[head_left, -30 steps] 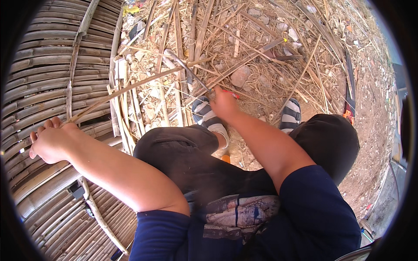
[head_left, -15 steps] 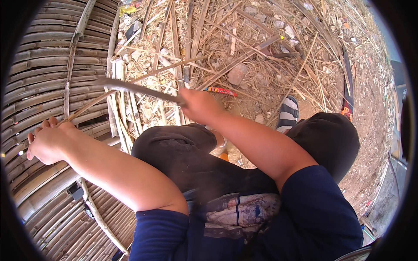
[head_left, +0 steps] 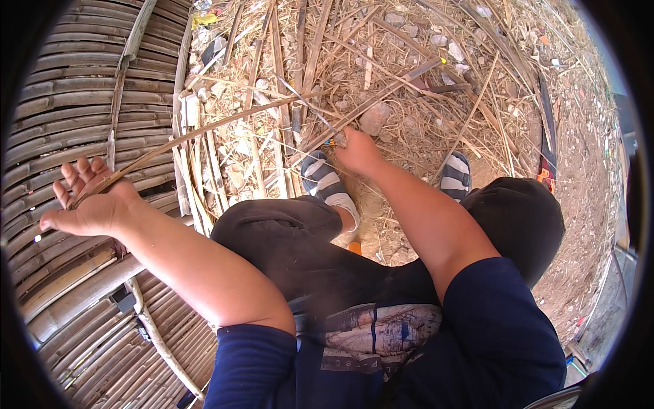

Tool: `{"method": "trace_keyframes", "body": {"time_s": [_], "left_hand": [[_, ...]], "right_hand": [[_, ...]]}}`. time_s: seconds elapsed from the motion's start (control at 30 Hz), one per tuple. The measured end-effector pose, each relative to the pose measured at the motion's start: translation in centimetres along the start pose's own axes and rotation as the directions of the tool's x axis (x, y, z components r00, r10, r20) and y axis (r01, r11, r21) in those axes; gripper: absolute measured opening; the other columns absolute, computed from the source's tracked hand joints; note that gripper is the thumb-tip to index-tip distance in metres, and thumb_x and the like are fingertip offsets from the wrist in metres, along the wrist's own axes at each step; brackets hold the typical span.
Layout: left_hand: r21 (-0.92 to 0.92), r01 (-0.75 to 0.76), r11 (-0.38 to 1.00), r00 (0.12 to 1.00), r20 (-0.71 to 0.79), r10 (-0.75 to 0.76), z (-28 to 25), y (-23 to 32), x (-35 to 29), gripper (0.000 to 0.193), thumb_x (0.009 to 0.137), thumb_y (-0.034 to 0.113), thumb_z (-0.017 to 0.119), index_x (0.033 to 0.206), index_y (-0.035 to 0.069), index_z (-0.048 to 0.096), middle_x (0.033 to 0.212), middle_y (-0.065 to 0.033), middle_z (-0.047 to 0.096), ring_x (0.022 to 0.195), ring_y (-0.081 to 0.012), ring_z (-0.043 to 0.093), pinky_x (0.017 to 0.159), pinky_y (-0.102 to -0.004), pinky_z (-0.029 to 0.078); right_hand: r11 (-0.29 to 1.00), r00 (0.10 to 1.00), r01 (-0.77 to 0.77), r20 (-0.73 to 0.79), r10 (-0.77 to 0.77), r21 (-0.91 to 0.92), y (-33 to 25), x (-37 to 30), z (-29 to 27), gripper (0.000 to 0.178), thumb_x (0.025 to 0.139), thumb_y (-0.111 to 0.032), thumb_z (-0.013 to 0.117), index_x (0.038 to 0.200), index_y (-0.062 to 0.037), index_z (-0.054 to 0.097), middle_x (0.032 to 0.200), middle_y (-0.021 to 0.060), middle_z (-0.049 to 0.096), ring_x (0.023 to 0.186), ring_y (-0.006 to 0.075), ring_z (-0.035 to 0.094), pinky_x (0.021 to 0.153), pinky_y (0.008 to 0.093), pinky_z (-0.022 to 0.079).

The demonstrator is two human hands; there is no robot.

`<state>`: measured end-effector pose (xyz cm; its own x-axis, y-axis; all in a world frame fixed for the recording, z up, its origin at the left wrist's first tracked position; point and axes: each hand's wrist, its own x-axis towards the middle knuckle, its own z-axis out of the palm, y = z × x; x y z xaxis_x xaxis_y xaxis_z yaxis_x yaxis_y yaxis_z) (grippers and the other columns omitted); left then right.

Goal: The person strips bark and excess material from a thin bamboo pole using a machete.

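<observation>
My left hand [head_left: 102,201] is turned palm up at the left, fingers loosely spread, holding a long thin bamboo strip [head_left: 211,127] across its palm. The strip runs right and away over the litter on the ground. My right hand [head_left: 359,151] is closed around the handle of a long knife [head_left: 306,102]. The blade points away and to the left, seen nearly edge-on as a thin line near the strip's far end. Hand and knife are above my left sandal [head_left: 323,178], and the handle is mostly hidden in the fist.
A bamboo slat platform [head_left: 65,146] fills the left side. Split bamboo pieces [head_left: 278,58], straw and stones, among them a large one [head_left: 374,118], litter the ground ahead. My right sandal [head_left: 455,176] stands on bare earth. A dark flat strip [head_left: 547,129] lies at the right.
My right hand has moved right and away from the strip, swinging the knife from pointing left to pointing ahead. My left hand has turned palm up and loosened its fingers.
</observation>
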<state>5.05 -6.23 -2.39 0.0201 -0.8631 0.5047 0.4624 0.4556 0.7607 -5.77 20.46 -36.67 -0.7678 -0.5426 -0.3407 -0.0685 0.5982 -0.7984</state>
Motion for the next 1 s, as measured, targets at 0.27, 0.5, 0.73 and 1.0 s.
{"method": "trace_keyframes", "body": {"time_s": [0.27, 0.5, 0.73, 1.0], "left_hand": [[-0.051, 0.031, 0.998, 0.975, 0.223, -0.019, 2.0, 2.1, -1.2, 0.045, 0.102, 0.056, 0.053, 0.096, 0.011, 0.05, 0.061, 0.0058, 0.037, 0.051, -0.0092, 0.034, 0.054, -0.0288, 0.031], [-0.159, 0.079, 0.984, 0.931, 0.366, -0.015, -2.7, 5.8, 3.7, 0.045, 0.108, 0.049, 0.04, 0.086, 0.012, 0.05, 0.057, 0.0061, 0.036, 0.048, -0.0095, 0.035, 0.052, -0.0285, 0.032], [0.075, 0.086, 0.993, 0.99, 0.103, -0.093, 0.1, 1.3, 0.4, 0.05, 0.108, 0.056, 0.035, 0.096, 0.009, 0.047, 0.065, 0.0031, 0.033, 0.053, -0.0112, 0.031, 0.055, -0.0292, 0.033], [0.113, 0.07, 0.991, 0.993, 0.083, -0.08, 2.6, -0.2, -1.9, 0.048, 0.109, 0.054, 0.034, 0.109, 0.007, 0.047, 0.069, 0.001, 0.031, 0.056, -0.0127, 0.028, 0.059, -0.029, 0.033]], "right_hand": [[0.996, 0.996, -0.063, -0.065, 0.067, 0.067, -4.9, -2.4, 1.0, 0.042, 0.08, -0.019, 0.073, 0.116, 0.0022, 0.064, 0.095, 0.0278, 0.071, 0.093, 0.0448, 0.069, 0.085, 0.0502, 0.054], [0.993, 0.987, 0.082, -0.142, -0.069, 0.089, -3.4, -2.4, 0.9, 0.042, 0.08, -0.018, 0.073, 0.116, 0.0017, 0.063, 0.081, 0.026, 0.068, 0.08, 0.0419, 0.069, 0.073, 0.0493, 0.053], [0.997, 0.994, -0.039, -0.095, 0.046, 0.071, -2.5, -1.3, -0.8, 0.041, 0.081, -0.02, 0.073, 0.113, 0.0033, 0.063, 0.094, 0.0273, 0.069, 0.092, 0.0435, 0.068, 0.082, 0.0494, 0.054], [0.994, 0.986, -0.099, -0.131, 0.106, 0.055, -4.8, -2.1, -1.0, 0.038, 0.082, -0.022, 0.07, 0.109, 0.0034, 0.063, 0.093, 0.0278, 0.07, 0.09, 0.0431, 0.069, 0.082, 0.0466, 0.054]]}}
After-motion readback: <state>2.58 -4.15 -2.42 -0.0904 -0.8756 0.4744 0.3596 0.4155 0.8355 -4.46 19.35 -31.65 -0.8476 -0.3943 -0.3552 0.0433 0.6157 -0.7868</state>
